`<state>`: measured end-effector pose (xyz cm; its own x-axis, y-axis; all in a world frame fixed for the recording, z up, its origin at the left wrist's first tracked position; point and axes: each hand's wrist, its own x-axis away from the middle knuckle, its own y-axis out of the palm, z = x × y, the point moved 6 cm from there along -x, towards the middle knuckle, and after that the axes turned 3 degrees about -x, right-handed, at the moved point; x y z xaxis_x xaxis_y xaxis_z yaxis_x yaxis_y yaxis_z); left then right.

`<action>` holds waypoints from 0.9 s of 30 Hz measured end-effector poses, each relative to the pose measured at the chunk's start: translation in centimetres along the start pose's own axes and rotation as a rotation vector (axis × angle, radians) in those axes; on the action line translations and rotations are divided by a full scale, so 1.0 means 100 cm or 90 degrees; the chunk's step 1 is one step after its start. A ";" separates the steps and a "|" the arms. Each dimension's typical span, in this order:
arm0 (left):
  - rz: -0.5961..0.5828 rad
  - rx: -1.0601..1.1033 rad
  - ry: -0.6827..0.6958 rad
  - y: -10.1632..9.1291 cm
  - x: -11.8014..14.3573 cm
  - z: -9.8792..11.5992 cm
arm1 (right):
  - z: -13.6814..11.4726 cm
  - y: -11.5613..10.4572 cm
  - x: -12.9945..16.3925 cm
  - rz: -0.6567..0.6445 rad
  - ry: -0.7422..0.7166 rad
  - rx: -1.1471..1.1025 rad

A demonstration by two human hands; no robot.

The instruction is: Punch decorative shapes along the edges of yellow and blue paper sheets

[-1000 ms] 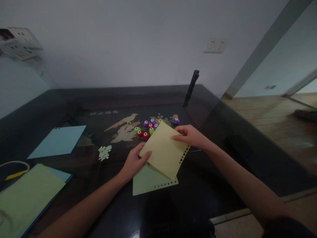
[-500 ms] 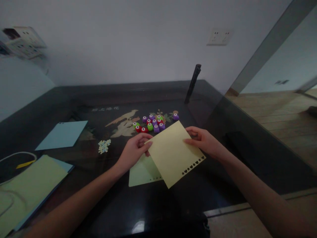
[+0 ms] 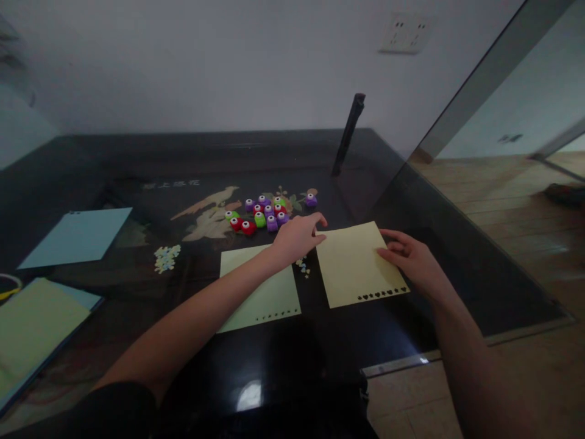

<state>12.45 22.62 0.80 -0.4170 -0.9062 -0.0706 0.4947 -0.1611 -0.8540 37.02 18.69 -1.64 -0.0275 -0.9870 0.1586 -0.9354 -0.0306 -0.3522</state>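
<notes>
Okay, pinching punched yellow sheet [image 3: 359, 262] from right with right hand [image 3: 411, 257]; can't tell half-open left hand [image 3: 295, 236] grip, far-left corner.

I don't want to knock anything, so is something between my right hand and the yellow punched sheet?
Nothing visible: your right hand holds the yellow punched sheet by its right edge. Small paper cutouts lie beyond its left edge.

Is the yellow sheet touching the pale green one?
Apart. The head view shows a strip of dark tabletop, with small paper bits on it, between the facing edges of the yellow sheet and pale green sheet.
</notes>
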 end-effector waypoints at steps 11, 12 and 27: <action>-0.049 -0.090 0.013 0.018 -0.002 -0.004 | -0.002 0.016 -0.004 -0.007 -0.090 0.259; -0.049 -0.094 0.016 0.018 -0.002 -0.004 | -0.002 0.016 -0.004 -0.001 -0.096 0.266; -0.027 -0.158 0.040 0.020 0.000 -0.004 | 0.000 0.015 -0.005 0.034 -0.237 0.431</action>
<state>13.16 22.45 -1.11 -0.4836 -0.8734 -0.0577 0.2767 -0.0900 -0.9567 35.61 19.15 -2.29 0.1649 -0.9744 -0.1526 -0.5138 0.0472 -0.8566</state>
